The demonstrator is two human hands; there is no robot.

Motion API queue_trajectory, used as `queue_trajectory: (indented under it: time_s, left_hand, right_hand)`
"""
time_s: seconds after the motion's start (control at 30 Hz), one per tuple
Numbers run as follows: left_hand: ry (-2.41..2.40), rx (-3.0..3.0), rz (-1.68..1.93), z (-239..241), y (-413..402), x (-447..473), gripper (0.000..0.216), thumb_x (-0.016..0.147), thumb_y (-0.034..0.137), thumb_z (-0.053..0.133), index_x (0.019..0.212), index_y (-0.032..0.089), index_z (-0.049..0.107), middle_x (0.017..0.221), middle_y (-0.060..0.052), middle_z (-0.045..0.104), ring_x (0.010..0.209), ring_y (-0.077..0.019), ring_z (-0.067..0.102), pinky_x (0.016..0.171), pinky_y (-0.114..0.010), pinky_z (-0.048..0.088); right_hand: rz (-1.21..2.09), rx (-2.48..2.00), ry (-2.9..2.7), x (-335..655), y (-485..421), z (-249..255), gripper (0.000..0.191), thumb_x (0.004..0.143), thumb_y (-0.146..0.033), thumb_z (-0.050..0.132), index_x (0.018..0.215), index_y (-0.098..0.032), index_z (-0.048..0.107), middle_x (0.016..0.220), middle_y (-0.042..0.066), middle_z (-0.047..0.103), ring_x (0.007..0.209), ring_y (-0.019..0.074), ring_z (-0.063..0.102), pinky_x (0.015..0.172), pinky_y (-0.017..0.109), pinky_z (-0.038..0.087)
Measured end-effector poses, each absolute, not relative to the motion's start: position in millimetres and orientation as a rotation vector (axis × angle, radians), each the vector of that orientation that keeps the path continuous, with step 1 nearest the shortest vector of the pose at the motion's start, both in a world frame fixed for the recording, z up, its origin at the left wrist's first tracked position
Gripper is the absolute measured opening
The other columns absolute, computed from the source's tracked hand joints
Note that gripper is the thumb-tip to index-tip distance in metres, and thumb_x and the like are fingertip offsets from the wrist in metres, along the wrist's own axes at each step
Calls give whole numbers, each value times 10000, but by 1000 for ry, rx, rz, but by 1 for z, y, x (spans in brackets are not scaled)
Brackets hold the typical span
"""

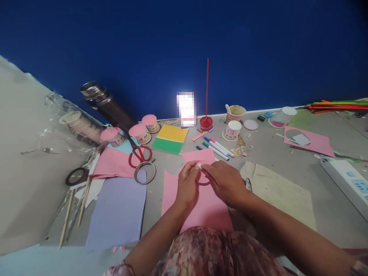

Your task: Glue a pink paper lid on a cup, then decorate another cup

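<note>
My left hand (187, 182) and my right hand (228, 180) meet over a pink paper sheet (207, 214), fingers bent inward and closed. A small white piece (199, 166) shows between the fingertips; its kind is not clear. Just below it, a pink paper disc (204, 178) with a curved lower edge lies between the two hands, partly covered by the fingers. Curved cutouts mark the upper edge of the pink sheet. To the left are a roll of tape (145, 173) and red-handled scissors (140, 156), blades pointing away.
Lilac paper (117, 211) lies left, beige cloth (281, 191) right. Markers (220, 147), pink-topped paper cups (140, 133), a white-topped cup (232, 130) and a red stick on a base (206, 123) stand behind. A dark flask (110, 109) leans left; a power strip (349, 182) is right.
</note>
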State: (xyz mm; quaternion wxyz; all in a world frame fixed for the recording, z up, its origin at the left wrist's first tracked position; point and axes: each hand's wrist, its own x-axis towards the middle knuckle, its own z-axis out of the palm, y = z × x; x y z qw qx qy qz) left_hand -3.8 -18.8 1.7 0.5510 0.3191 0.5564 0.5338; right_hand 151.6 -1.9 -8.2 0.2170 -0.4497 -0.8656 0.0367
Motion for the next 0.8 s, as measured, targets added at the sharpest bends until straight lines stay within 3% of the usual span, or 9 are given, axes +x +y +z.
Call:
queue_trajectory:
  time_s: [0.13,0.37,0.57,0.8]
  left_hand:
    - [1396,841,1204,1,-14,-12,260,868,270,662,1067,202,814,1187,-97,790,1165,-271,684,1082,-401,479]
    - [1488,1022,1221,6,-24,-3,337,953,307,651,1257,221,769,1399,-110,725,1348,-300,634,1203,-437,420]
    - [1538,1028,1180,8,-22,-5,379,976,303,605,1317,190,727,1401,-112,725,1317,-269,657,1166,-429,475]
    - [1580,1104,1143,11,-13,-15,306,954,276,597,1173,174,785,1250,-121,795,1201,-268,720,1097,-426,526]
  right_hand:
    - [56,-1147,-2457,152,-3,-7,287,1039,-164,535,1264,-225,701,915,54,752,830,221,630,677,341,349]
    - [-56,-1346,-2281,146,-10,-11,317,1108,-337,468,1188,-185,734,823,67,770,723,198,651,665,349,349]
    - [-27,-1287,-2304,152,-5,-14,293,1102,-298,481,1208,-191,731,841,64,763,768,201,644,658,334,341]
    - [-30,-1120,-2407,153,-4,-14,304,1037,-153,551,1276,-227,724,920,59,764,807,208,615,682,335,347]
